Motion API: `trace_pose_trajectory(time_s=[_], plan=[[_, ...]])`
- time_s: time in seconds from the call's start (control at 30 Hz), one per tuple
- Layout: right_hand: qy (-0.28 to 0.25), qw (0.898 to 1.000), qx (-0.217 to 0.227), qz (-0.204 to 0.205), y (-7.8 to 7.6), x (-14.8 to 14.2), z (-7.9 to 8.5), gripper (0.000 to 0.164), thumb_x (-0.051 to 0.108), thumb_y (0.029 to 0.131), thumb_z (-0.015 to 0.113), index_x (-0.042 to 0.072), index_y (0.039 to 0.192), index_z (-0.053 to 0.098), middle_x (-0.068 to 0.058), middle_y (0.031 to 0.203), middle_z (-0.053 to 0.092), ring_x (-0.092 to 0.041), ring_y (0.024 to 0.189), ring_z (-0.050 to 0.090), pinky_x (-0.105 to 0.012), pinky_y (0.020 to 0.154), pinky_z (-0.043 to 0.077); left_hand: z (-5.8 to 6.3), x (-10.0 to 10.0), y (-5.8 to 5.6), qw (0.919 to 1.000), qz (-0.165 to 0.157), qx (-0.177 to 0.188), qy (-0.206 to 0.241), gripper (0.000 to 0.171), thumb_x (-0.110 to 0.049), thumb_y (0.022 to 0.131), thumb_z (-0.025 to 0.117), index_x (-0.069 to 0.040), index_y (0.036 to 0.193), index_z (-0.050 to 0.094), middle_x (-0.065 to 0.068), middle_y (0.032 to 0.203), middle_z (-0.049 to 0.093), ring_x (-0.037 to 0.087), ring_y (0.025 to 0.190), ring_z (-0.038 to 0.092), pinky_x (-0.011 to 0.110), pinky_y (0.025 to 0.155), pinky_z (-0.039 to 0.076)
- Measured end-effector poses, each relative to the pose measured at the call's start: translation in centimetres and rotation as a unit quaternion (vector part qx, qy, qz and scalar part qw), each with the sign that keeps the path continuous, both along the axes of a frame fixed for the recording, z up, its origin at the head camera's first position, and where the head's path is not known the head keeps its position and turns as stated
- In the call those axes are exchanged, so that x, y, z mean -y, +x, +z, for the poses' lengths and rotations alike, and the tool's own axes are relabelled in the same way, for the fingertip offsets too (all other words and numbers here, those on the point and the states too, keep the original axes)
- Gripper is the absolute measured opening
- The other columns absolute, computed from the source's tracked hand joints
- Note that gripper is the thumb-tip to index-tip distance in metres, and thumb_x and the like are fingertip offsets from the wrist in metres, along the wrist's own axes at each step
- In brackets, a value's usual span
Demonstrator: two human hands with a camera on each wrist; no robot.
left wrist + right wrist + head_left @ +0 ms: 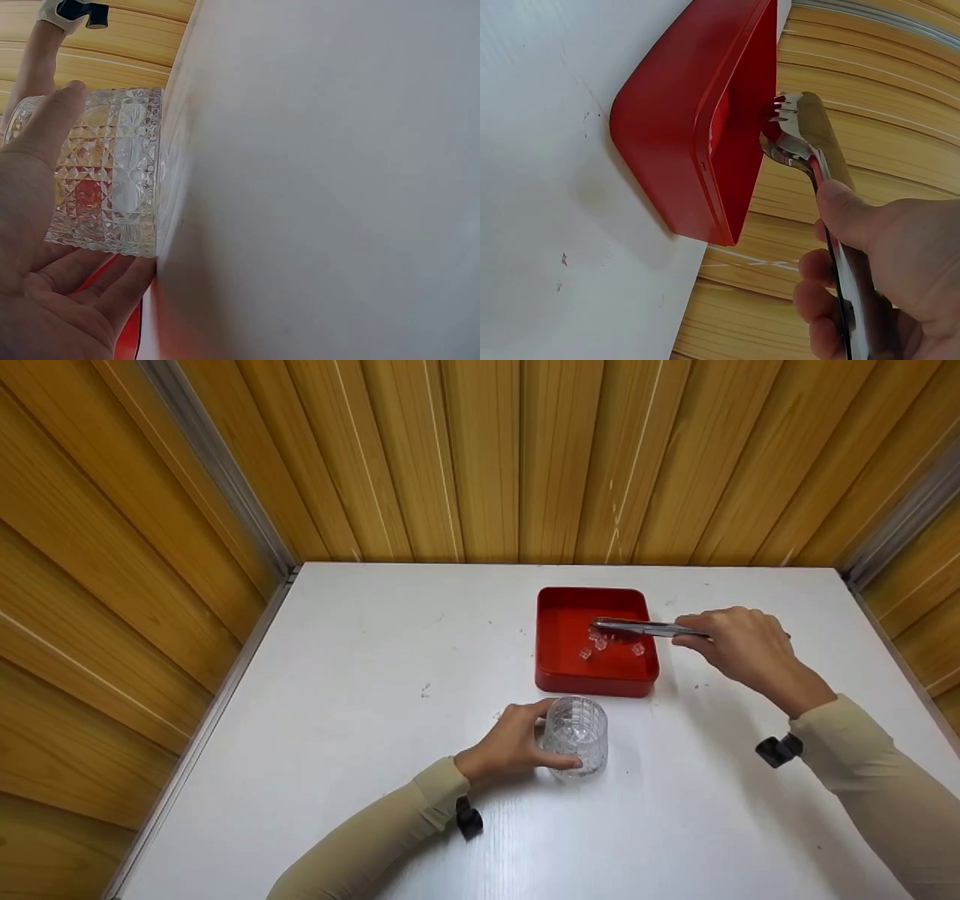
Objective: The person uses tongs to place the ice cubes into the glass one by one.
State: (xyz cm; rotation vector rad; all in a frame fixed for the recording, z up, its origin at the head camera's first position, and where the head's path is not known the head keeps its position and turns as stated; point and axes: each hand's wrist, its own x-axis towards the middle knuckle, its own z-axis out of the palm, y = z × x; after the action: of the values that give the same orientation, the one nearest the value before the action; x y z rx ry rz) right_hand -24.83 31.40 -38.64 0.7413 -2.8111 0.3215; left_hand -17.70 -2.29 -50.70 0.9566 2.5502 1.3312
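My left hand (514, 744) holds a clear cut-glass tumbler (586, 742) upright on the white table, with the thumb along its near side and the fingers round its far side. In the left wrist view the patterned wall of the tumbler (124, 172) shows between thumb and fingers. With my right hand (739, 645) I grip a pair of metal tongs (645, 628) that have a fork-like tip (786, 112). Their tips reach over the red square tray (592, 684). Several small clear cubes (601, 644) lie on the tray's floor, some right by the tips.
The white table (390, 660) ends at a wood-patterned panel wall (480, 465) behind it. Small dark marks (425, 690) dot its surface. The tumbler stands just in front of the tray's near side.
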Motion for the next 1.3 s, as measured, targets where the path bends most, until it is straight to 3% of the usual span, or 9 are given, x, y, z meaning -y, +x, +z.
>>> trace_pose_trajectory(time_s=[0.23,0.63,1.03,1.3], plan=[[-0.006,1.0,0.013,0.005,0.3,-0.6,0.3,0.022,0.022,0.089,0.082,0.016,0.111,0.081,-0.001,0.085,0.077,-0.015,0.062,0.053,-0.031,0.047,0.034,0.2,0.1,0.1,0.9997,0.012,-0.004,-0.023,0.076,-0.048,0.077,0.089,-0.015,0.139,0.06,-0.008,0.121,0.072,0.005,0.106,0.062,0.023,0.095,0.048],[-0.017,0.999,-0.018,0.034,1.0,-1.4,0.5,0.025,0.021,0.086,0.085,0.013,0.109,0.081,-0.003,0.085,0.077,-0.012,0.059,0.053,-0.027,0.046,0.034,0.3,-0.3,-0.1,0.9999,0.003,0.005,-0.012,0.077,-0.046,0.076,0.091,-0.015,0.14,0.06,-0.007,0.12,0.072,0.003,0.108,0.064,0.021,0.094,0.052],[-0.027,0.998,-0.024,0.049,2.2,-1.8,0.9,0.029,0.02,0.084,0.086,0.012,0.111,0.081,-0.004,0.09,0.079,-0.011,0.064,0.061,-0.025,0.049,0.039,0.0,-0.4,-0.2,0.9998,-0.01,-0.019,-0.004,0.076,-0.041,0.076,0.092,-0.011,0.138,0.061,-0.002,0.12,0.073,0.006,0.108,0.066,0.017,0.091,0.052],[-0.025,0.997,-0.025,0.073,3.2,-1.2,1.3,0.031,0.019,0.083,0.087,0.011,0.112,0.08,-0.004,0.093,0.079,-0.016,0.071,0.07,-0.031,0.056,0.051,0.0,-0.2,-0.3,0.9999,-0.005,-0.008,-0.007,0.076,-0.044,0.077,0.091,-0.011,0.138,0.06,-0.003,0.12,0.073,0.006,0.108,0.066,0.019,0.092,0.052]])
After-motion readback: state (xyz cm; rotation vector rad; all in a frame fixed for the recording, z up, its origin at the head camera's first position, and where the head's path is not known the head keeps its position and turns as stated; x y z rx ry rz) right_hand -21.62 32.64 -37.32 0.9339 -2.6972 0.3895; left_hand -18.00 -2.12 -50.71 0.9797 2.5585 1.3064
